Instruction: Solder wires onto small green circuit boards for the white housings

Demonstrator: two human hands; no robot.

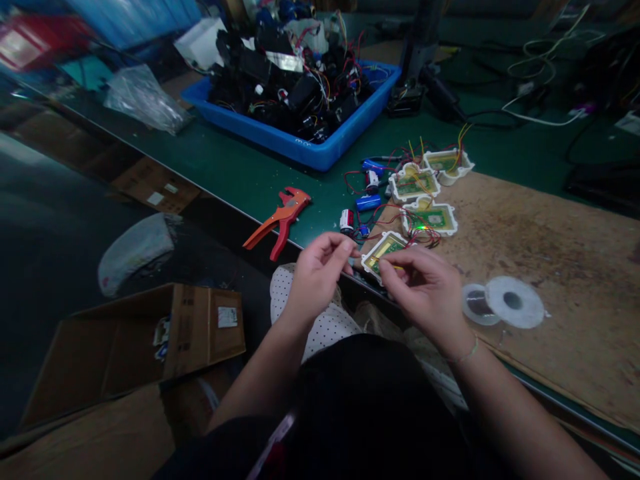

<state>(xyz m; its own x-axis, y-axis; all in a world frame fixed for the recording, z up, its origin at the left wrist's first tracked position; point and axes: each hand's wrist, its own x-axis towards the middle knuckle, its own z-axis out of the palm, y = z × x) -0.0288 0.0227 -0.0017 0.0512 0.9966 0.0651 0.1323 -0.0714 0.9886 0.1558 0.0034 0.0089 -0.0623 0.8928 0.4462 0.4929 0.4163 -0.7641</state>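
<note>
My left hand (323, 270) is closed in a pinch at the bench edge; whatever is between its fingertips is too small to make out. Close beside it, my right hand (429, 285) pinches a thin yellow wire (398, 268) over a white plastic housing (383, 252) with a circuit board inside. That housing lies tilted at the board's edge, partly covered by my right fingers. Behind it sit a similar housing (430, 219), another (414, 183) and a third (447, 163), with red, black and yellow wires. Blue cylindrical cells (369, 203) lie to their left.
Orange wire strippers (283, 219) lie near the bench edge. A blue tray (320, 155) heaped with black wired parts stands behind. Solder spools (514, 302) rest on the brown board (565, 247) at right. An open cardboard box (200, 327) is below left.
</note>
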